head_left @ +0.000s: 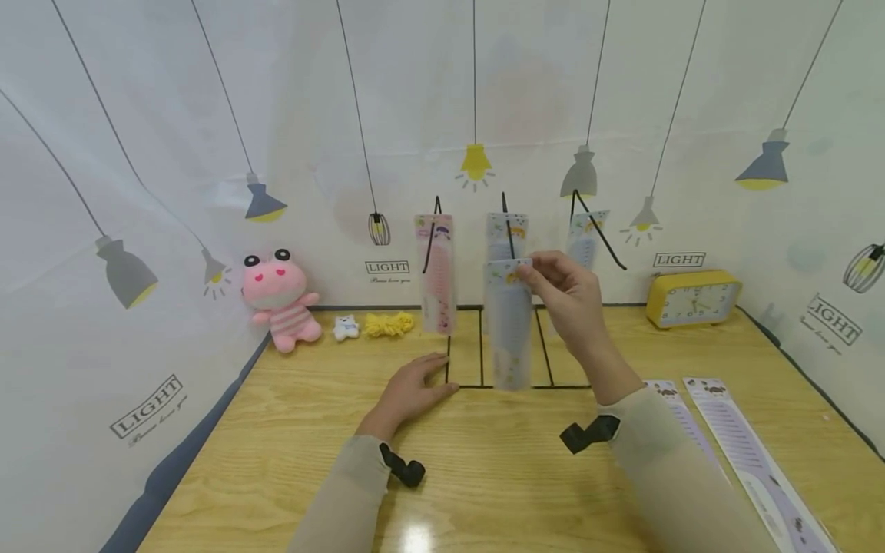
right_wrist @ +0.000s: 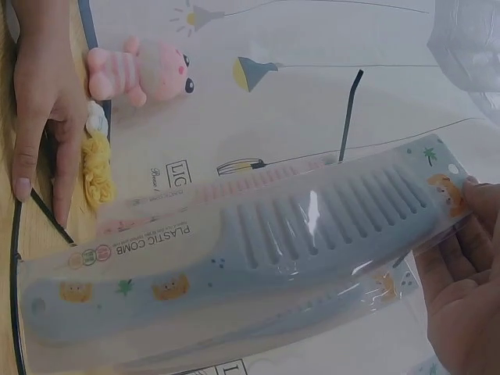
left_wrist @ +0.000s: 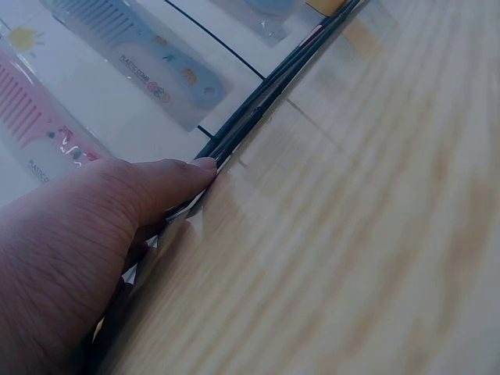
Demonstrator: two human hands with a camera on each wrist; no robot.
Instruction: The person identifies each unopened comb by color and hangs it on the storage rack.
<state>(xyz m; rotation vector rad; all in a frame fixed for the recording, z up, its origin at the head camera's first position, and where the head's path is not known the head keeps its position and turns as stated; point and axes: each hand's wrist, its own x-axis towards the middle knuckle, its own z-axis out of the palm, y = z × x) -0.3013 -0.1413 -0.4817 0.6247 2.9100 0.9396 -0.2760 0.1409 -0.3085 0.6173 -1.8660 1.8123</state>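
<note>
My right hand (head_left: 570, 303) pinches the top corner of a packaged light-blue plastic comb (head_left: 510, 330) between thumb and fingers. The comb hangs upright in front of the middle hook of a black wire rack (head_left: 481, 349). Behind it, another blue comb pack (head_left: 498, 230) hangs on that hook. A pink comb pack (head_left: 437, 288) hangs on the left hook and a blue one (head_left: 583, 247) on the right hook, partly behind my right hand. My left hand (head_left: 415, 388) lies at the rack's front left corner, its thumb (left_wrist: 176, 183) touching the base wire.
Two purple comb packs (head_left: 757, 457) lie on the wooden table at the right, one partly under my right forearm. A yellow alarm clock (head_left: 694, 299) stands at the back right. Back left are a pink plush toy (head_left: 280, 299), a small white bear (head_left: 346, 328) and a yellow bundle (head_left: 389, 324).
</note>
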